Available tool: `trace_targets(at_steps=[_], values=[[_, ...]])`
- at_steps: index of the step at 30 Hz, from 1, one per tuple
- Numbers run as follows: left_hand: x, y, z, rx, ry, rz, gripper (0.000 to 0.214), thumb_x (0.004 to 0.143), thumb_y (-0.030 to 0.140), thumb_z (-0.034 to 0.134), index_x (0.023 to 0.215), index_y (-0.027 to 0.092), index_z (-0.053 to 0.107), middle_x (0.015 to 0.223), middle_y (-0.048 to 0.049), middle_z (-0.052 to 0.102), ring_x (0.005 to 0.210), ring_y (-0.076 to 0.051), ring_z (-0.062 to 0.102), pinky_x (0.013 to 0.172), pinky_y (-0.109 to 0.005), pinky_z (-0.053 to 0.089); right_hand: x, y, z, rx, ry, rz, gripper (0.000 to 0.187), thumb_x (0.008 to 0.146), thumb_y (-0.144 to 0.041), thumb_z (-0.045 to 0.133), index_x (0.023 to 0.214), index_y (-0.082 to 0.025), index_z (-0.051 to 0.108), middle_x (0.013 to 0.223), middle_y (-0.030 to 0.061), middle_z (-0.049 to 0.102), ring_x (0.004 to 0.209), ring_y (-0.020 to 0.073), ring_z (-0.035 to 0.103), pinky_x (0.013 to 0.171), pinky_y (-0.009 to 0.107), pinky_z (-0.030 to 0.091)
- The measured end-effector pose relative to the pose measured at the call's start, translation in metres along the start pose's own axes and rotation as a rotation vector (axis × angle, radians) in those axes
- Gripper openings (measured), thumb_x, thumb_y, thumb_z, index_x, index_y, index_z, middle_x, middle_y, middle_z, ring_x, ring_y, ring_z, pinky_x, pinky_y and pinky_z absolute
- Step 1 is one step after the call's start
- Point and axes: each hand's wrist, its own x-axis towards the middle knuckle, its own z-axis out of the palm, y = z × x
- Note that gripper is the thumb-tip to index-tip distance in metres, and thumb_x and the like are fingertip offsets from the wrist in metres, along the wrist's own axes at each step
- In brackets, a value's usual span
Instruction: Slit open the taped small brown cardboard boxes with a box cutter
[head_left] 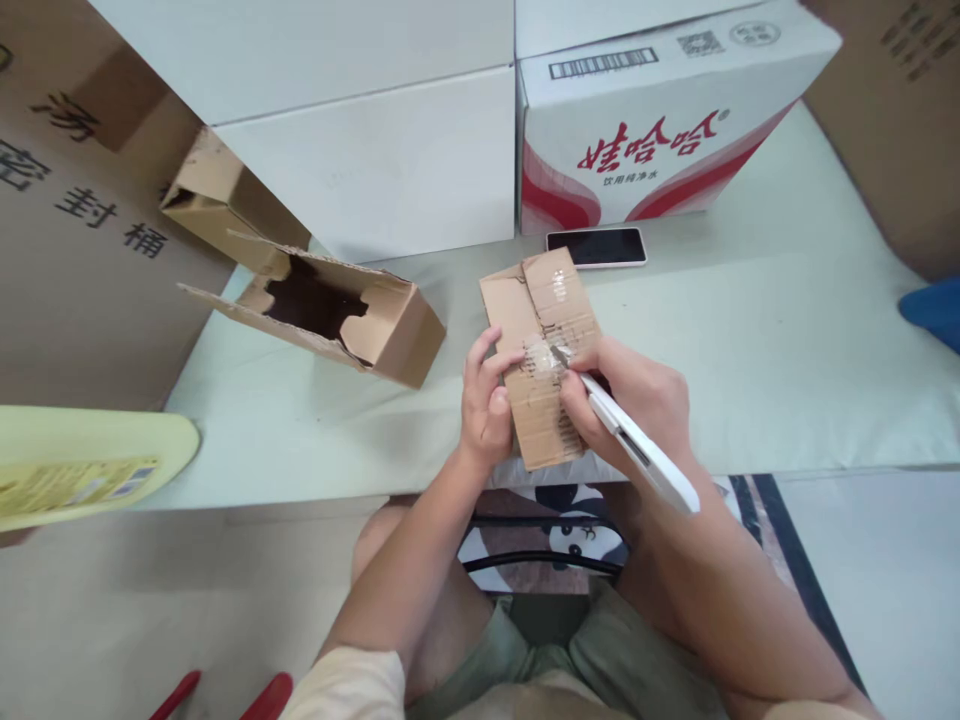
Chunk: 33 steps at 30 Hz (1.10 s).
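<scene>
The person's beige sleeve (349,685) and green shorts (480,660) sit nearest the camera, with the two forearms reaching past them to the front edge of the cloth-covered desk (787,350), where a small brown cardboard box (534,405) lies between the hands, though I cannot tell whether it rests quite flat. The left hand (486,405) steadies it from the left side, its fingers spread, one tip reaching just beside the clear packing tape (537,356); whether its thumb truly grips the side is not clear. The right hand (634,390) pinches a white utility knife (641,445) close to its front end, between thumb and fingers, with the blade (559,356) out and its tip at the taped middle seam. The step in hand looks to be slitting that tape; the flaps look closed. The next move seems to call for a shallow, controlled pull along the seam, the box held firm and the left fingertips drawn clear of the blade's path, since they are near it now. Well to the left stands an open cardboard box (412,335), and just beyond the work lies a smartphone (596,247)
</scene>
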Motion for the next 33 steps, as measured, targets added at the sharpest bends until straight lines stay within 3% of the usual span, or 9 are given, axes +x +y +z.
trace_targets(at_steps=[19,33], values=[[-0.0010,-0.0009,0.0004,0.034,0.012,-0.001,0.051,0.112,0.055,0.027,0.131,0.027,0.064,0.157,-0.0116,0.055,0.147,-0.029,0.057,0.121,-0.052,0.050,-0.0006,0.0022,0.0011,0.047,0.012,0.003,0.016,0.091,-0.036,0.063,0.084,-0.024,0.070,0.068,-0.0009,0.074,0.058,0.0142,0.064,0.058,0.025,0.040],[-0.0005,0.0014,0.0008,0.028,0.018,-0.010,0.049,0.112,0.055,0.029,0.130,0.027,0.065,0.155,-0.0115,0.056,0.146,-0.029,0.057,0.120,-0.053,0.050,0.0012,0.0005,-0.0008,0.043,0.017,-0.009,0.014,0.088,-0.034,0.061,0.079,-0.024,0.066,0.064,-0.0019,0.072,0.054,0.0133,0.060,0.055,0.025,0.038]])
